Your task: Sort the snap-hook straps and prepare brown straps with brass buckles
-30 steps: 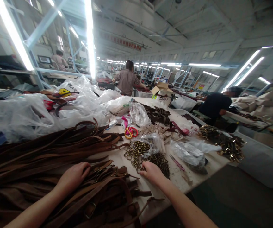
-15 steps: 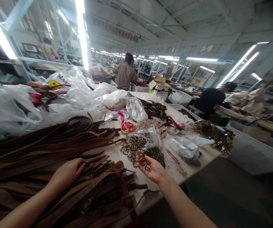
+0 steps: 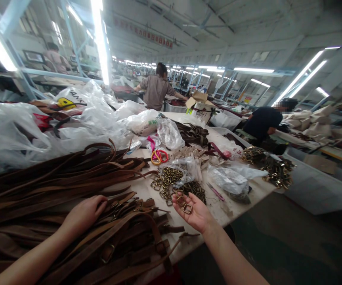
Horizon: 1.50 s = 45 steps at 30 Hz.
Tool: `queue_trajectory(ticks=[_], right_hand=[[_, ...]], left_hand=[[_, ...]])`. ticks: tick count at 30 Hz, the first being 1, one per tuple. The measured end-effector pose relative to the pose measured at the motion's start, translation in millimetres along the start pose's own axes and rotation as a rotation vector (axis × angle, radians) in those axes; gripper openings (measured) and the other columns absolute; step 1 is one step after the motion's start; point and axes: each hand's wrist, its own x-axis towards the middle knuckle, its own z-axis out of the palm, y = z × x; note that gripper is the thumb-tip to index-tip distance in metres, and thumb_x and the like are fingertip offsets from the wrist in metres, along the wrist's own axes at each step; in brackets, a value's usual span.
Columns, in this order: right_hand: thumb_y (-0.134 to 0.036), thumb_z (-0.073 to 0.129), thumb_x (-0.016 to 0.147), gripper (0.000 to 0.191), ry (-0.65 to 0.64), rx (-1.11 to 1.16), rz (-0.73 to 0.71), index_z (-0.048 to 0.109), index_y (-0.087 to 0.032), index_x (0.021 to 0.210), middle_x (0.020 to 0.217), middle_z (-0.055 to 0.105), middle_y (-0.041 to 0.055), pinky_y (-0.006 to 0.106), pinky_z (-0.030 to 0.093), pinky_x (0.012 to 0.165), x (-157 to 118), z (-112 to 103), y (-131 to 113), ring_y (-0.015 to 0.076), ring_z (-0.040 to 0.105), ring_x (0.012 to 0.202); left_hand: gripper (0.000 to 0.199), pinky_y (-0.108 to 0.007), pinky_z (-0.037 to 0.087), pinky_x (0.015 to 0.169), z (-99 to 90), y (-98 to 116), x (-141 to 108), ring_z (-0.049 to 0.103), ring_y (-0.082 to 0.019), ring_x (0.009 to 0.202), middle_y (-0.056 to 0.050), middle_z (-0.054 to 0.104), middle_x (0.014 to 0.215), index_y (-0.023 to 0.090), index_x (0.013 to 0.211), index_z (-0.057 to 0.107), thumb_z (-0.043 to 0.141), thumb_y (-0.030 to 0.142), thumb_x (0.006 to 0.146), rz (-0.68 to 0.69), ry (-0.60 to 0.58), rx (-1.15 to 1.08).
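Note:
My right hand (image 3: 197, 211), palm up with its fingers curled, holds a few brass-coloured square metal rings (image 3: 187, 208) on the fingers and palm. Just beyond its fingertips lies a pile of the same rings (image 3: 167, 177), partly under a clear plastic bag (image 3: 188, 170). My left hand (image 3: 84, 213) rests on a heap of brown leather straps (image 3: 99, 237), fingers bent and held together. Whatever may be under those fingers is hidden. Some straps carry metal buckles (image 3: 108, 252).
Scissors with yellow and red handles (image 3: 159, 157) lie beyond the rings. Pink-handled snips (image 3: 217, 192) are to the right, near a plastic bag (image 3: 230, 182). White plastic bags (image 3: 93, 118) cover the back left. Bunched metal clasps (image 3: 279, 172) sit at the right edge. Two people work farther off.
The rings in my right hand have shifted; one now lies flat and plainly visible on the palm. That hand has moved slightly right. My left hand stays on the straps.

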Motion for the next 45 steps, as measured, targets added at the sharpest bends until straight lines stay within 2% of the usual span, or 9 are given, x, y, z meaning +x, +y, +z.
queue_trajectory(ticks=[9,16,21,24,27,30,36,41,45], right_hand=[[-0.028,0.034,0.089,0.029,-0.048,-0.020,-0.003,0.056,-0.009,0.092,0.084,0.068,0.0138,0.035,0.051,0.076,-20,-6,7,0.0188,0.064,0.086],[-0.022,0.036,0.089,0.025,-0.017,-0.031,0.026,0.058,-0.009,0.087,0.078,0.069,0.0114,0.034,0.054,0.068,-38,-13,24,0.0191,0.066,0.077],[-0.027,0.052,0.082,0.018,0.080,-0.041,0.028,0.059,-0.013,0.073,0.069,0.069,0.0086,0.032,0.056,0.057,-52,-21,41,0.0178,0.066,0.063],[-0.019,0.055,0.079,0.012,0.134,-0.049,0.035,0.058,-0.013,0.069,0.063,0.069,0.0065,0.030,0.056,0.054,-65,-27,50,0.0165,0.065,0.059],[-0.011,0.050,0.081,0.013,0.108,-0.053,0.066,0.059,-0.012,0.072,0.066,0.069,0.0072,0.030,0.056,0.058,-80,-37,63,0.0164,0.066,0.064],[-0.013,0.046,0.084,0.016,0.055,-0.061,0.138,0.060,-0.011,0.078,0.072,0.070,0.0089,0.032,0.056,0.064,-94,-48,79,0.0171,0.066,0.071],[-0.020,0.034,0.088,0.028,-0.170,-0.041,0.324,0.060,-0.010,0.086,0.072,0.069,0.0084,0.033,0.052,0.073,-129,-60,100,0.0165,0.065,0.076],[-0.028,0.027,0.089,0.041,-0.328,0.111,0.321,0.060,-0.010,0.073,0.064,0.066,0.0083,0.027,0.049,0.066,-161,-62,106,0.0142,0.063,0.066],[-0.032,0.025,0.088,0.045,-0.323,0.187,0.272,0.057,-0.012,0.062,0.054,0.060,0.0057,0.020,0.046,0.059,-168,-62,112,0.0106,0.058,0.053]], left_hand=[[0.035,-0.026,0.043,0.075,1.9,-8,2,0.060,-0.020,0.087,-0.005,0.065,0.095,0.022,0.092,0.058,0.030,0.041,0.082,0.017,-0.014,0.010],[0.041,-0.029,0.040,0.089,-14.3,-6,-9,0.056,-0.021,0.100,-0.008,0.062,0.107,0.016,0.107,0.057,0.029,0.032,0.082,0.023,-0.020,-0.010],[0.039,-0.032,0.039,0.091,-30.3,1,-35,0.054,-0.022,0.100,-0.010,0.058,0.110,0.014,0.108,0.056,0.033,0.029,0.081,0.023,0.102,-0.013],[0.036,-0.032,0.040,0.089,-44.7,14,-57,0.054,-0.021,0.099,-0.009,0.058,0.108,0.014,0.105,0.057,0.034,0.029,0.081,-0.012,0.206,-0.062],[0.033,-0.031,0.041,0.088,-55.7,44,-89,0.054,-0.020,0.096,-0.009,0.058,0.104,0.014,0.102,0.056,0.036,0.030,0.082,-0.002,0.295,-0.143],[0.028,-0.029,0.042,0.083,-50.7,90,-130,0.055,-0.018,0.090,-0.006,0.058,0.101,0.018,0.100,0.055,0.040,0.032,0.081,0.008,0.345,-0.210],[0.018,-0.025,0.042,0.071,-18.7,194,-203,0.056,-0.016,0.080,-0.003,0.060,0.086,0.021,0.092,0.058,0.046,0.029,0.082,0.183,0.201,-0.242],[0.013,-0.030,0.040,0.069,-6.5,258,-219,0.057,-0.017,0.077,-0.003,0.063,0.085,0.024,0.088,0.059,0.050,0.031,0.082,0.486,0.197,-0.043],[0.008,-0.033,0.042,0.071,16.8,277,-213,0.059,-0.020,0.080,-0.004,0.066,0.083,0.025,0.082,0.059,0.054,0.030,0.079,0.591,0.218,0.060]])
